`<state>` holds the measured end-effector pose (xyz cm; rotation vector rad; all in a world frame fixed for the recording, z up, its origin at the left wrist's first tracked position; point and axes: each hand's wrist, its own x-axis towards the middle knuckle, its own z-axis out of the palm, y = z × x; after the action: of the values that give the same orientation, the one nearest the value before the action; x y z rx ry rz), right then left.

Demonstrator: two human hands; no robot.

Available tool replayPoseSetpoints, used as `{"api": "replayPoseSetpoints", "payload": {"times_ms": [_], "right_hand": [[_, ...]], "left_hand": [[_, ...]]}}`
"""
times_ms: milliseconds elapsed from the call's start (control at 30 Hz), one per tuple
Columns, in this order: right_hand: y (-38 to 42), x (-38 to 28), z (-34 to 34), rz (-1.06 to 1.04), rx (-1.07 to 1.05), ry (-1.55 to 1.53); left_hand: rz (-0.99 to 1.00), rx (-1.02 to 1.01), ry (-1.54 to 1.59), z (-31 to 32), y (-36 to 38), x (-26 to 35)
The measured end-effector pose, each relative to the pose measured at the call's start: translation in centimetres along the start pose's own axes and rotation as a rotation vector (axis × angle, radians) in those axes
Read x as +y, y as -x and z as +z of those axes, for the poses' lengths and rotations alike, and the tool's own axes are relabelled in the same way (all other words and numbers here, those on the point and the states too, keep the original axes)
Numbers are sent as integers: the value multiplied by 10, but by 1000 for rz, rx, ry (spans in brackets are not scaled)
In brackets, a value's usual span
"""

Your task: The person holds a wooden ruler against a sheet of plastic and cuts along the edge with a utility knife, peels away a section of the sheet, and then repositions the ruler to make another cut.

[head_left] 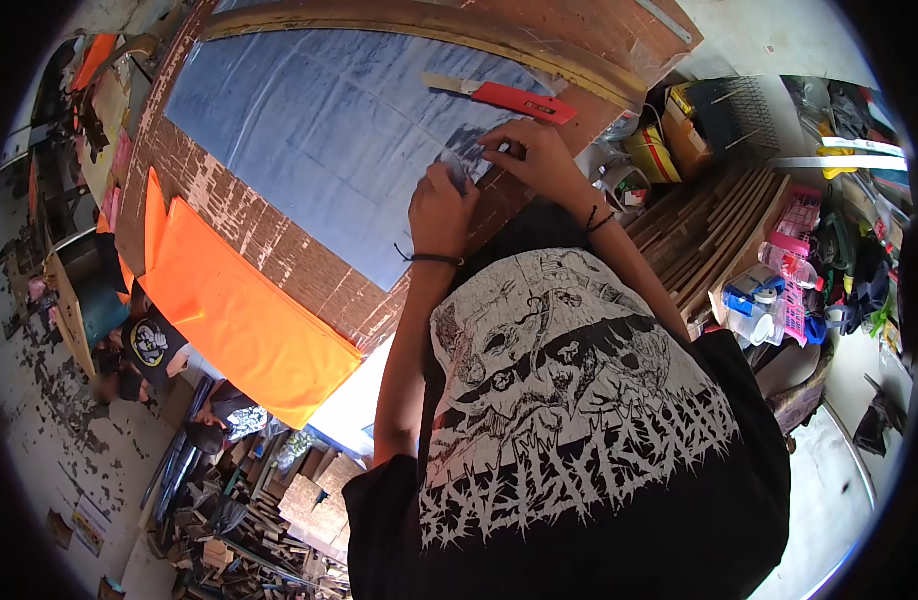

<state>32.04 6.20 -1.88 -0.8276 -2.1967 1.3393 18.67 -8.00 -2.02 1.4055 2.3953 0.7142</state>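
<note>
On the brown worn board lies a bluish-grey sheet [309,130]. Over its near right edge, my left hand [442,210] is closed, its fingertips around a small greyish piece [457,172] whose kind I cannot make out. My right hand [534,155] is just to the right, thumb and fingers curled into a pinch; what sits between them, if anything, is too small to name. Beyond it a red cutter knife [524,101] lies with its blade over the sheet. Dark marks show on the sheet close to both hands.
Folded orange fabric [239,310] hangs over the board's left edge. A wooden strip [419,22] crosses the far side. Timber strips [714,235] and a pink basket [801,215] stand at right. At lower left are a person [157,345] and piled wood offcuts [269,510].
</note>
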Motion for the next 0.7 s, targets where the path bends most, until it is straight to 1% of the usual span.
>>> {"api": "replayPoseSetpoints", "payload": {"times_ms": [33,133,233,333,433,533,633,700], "right_hand": [[0,2,0,-2,4,-6],[0,3,0,-8,0,-17],[0,2,0,-13,3,-6],[0,0,-1,-10,10,2],[-1,-7,-5,66,-64,31],[-2,-5,-5,61,-59,14],[-2,-6,-4,104,-59,21],[-2,-6,-5,97,-55,16]], "left_hand": [[-83,-41,-28,1,2,2],[14,-20,-224,8,6,-2],[90,-61,-187,0,4,-13],[127,-94,-19,-13,3,-24],[110,-114,160,-21,3,-33],[62,-75,376,-28,8,-36],[49,-26,419,-26,10,-41],[-59,53,541,-18,14,-46]]}}
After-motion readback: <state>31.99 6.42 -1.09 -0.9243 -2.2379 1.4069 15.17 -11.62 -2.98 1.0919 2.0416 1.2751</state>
